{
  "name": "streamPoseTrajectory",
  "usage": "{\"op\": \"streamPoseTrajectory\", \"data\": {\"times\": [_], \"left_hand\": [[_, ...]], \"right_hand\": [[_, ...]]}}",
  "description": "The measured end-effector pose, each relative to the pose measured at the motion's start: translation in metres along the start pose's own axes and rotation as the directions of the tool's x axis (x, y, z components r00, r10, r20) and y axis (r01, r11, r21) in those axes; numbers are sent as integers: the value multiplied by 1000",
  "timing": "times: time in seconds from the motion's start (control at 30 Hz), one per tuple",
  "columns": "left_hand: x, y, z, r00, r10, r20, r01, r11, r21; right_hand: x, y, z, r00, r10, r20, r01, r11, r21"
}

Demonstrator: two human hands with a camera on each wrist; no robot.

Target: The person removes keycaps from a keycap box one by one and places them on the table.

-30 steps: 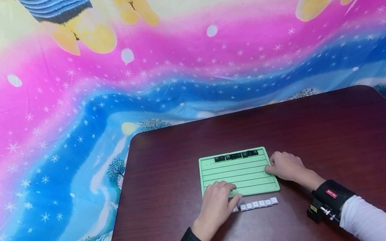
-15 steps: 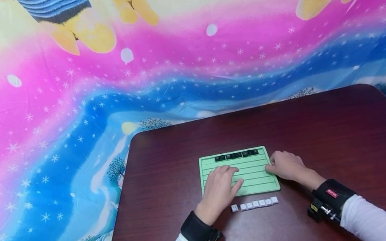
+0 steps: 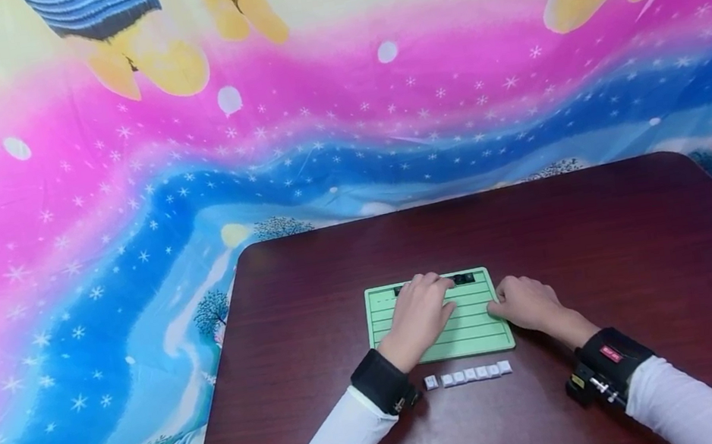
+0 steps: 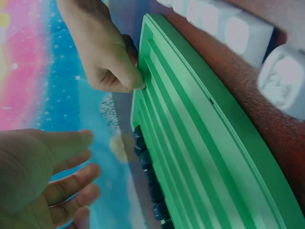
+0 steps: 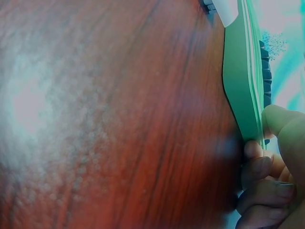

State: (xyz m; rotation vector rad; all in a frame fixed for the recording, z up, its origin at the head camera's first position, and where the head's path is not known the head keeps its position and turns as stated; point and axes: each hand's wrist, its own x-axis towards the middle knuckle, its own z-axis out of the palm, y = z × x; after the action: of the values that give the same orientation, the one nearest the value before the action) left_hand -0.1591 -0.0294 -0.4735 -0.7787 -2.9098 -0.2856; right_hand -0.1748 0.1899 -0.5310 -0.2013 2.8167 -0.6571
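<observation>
While the right hand (image 3: 529, 303) is pinching the green tray (image 3: 471, 347) at its 3 o'clock, probably steadying it, the left hand (image 3: 416, 313) is hovering by black keys (image 3: 464, 279) at 12, fingers (image 4: 71, 183) loosely spread. White keys (image 3: 470, 375) are lying at 6, likely for reach. Dark wood surface (image 3: 607, 238) is shining; printed cloth (image 3: 379, 96) is hanging beyond 12.

Right fingers (image 4: 123, 72) grip the green tray (image 4: 200, 138) at its edge; left fingers (image 4: 78, 177) extend near black keycaps (image 4: 156, 192).
</observation>
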Motion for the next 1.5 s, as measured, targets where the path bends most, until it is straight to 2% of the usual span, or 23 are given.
{"op": "streamPoseTrajectory", "data": {"times": [0.33, 0.53, 0.7, 0.93, 1.1, 1.5], "left_hand": [[27, 0, 18, 1000, 7, -14, -6, 998, 63], [39, -1, 29, 1000, -3, 18, 0, 991, 130], [48, 4, 34, 999, 18, 27, -23, 981, 195], [56, 11, 42, 998, 6, 60, -22, 960, 278], [60, 11, 50, 996, -24, 83, -2, 953, 304], [69, 11, 59, 998, -17, 63, -4, 947, 322]], "right_hand": [[1, 0, -2, 1000, 5, 12, -4, 1000, -4], [1, -1, -2, 1000, 0, 7, 0, 1000, -2], [1, 0, -1, 1000, -7, 3, 7, 1000, -2], [1, 0, 0, 1000, -11, -4, 11, 1000, -3], [1, 0, 0, 1000, -14, 1, 14, 1000, 0], [3, 1, 0, 1000, -11, -13, 11, 1000, -15]]}}
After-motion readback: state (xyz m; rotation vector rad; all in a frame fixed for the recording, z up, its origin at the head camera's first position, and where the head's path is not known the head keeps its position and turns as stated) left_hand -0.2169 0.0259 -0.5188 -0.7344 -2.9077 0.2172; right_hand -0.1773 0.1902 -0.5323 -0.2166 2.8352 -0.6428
